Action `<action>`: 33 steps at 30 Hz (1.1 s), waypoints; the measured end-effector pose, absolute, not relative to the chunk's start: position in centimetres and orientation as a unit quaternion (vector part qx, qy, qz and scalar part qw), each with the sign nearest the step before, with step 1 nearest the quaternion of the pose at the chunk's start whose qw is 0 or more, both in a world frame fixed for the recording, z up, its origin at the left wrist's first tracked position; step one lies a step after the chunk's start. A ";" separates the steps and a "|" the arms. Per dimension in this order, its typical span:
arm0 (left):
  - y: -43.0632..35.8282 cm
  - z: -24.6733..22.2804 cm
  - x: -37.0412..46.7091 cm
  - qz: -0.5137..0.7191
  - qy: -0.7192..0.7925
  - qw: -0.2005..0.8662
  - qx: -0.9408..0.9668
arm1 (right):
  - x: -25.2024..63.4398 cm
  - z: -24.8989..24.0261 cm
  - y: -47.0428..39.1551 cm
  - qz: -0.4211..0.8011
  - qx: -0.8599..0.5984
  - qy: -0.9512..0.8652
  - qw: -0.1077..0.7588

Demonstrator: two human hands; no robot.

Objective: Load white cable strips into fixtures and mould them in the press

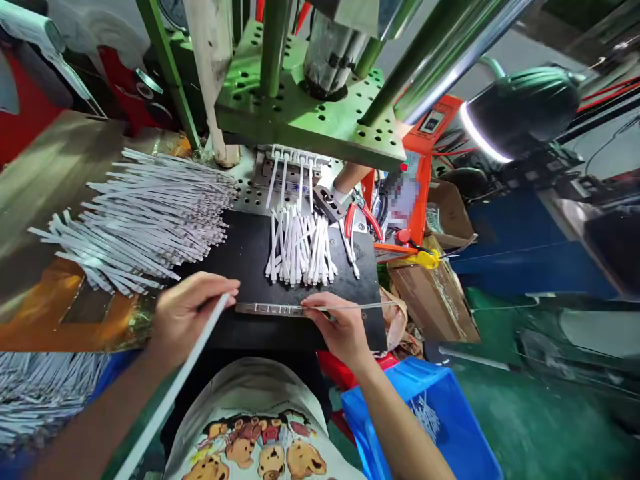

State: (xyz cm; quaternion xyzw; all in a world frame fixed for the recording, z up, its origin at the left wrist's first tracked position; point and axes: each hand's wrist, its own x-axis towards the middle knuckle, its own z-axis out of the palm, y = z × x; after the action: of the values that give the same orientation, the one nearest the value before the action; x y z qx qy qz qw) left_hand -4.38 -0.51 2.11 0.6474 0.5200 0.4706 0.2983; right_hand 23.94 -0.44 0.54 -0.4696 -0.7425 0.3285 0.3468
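My left hand (193,313) pinches one end of a flat white cable (173,393), which slants down toward the lower left. In front of me, my right hand (337,320) has its fingers closed on a thin white cable (367,306) that runs off to the right. Its fingertips meet the right part of a narrow slotted metal strip (273,309) on the black board's near edge. Short white cables (297,247) lie bunched beyond the strip. A large heap of white cables (155,207) is spread to the left.
A green press plate (305,127) stands above a metal fixture (290,167) holding several white cables. Red-handled pliers (365,217) lie beside an orange machine (425,193). A blue bin (450,413) is at lower right, and a lamp (525,110) hangs upper right.
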 end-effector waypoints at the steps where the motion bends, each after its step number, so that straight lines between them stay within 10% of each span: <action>1: -0.7 1.1 -3.3 0.448 0.489 0.276 0.696 | 24.1 -0.2 -1.5 0.320 -0.472 -0.736 0.365; 16: -1.1 -0.4 1.1 0.304 0.401 0.136 0.853 | 23.3 -0.1 -1.8 0.166 -0.376 -0.866 0.284; 21: -1.2 -0.8 1.7 0.250 0.400 0.108 0.875 | 23.9 2.8 1.5 0.285 -0.312 -0.899 0.118; 33: 8.2 4.5 -14.2 0.130 0.563 -0.033 0.815 | 6.7 3.0 14.4 0.147 -0.359 -0.920 0.053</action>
State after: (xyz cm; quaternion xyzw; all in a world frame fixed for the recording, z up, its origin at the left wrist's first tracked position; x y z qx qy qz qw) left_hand -14.25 8.25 4.53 0.8154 0.5633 0.1296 -0.0327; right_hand 6.74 14.37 3.02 -0.3593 -0.9201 0.1467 0.0534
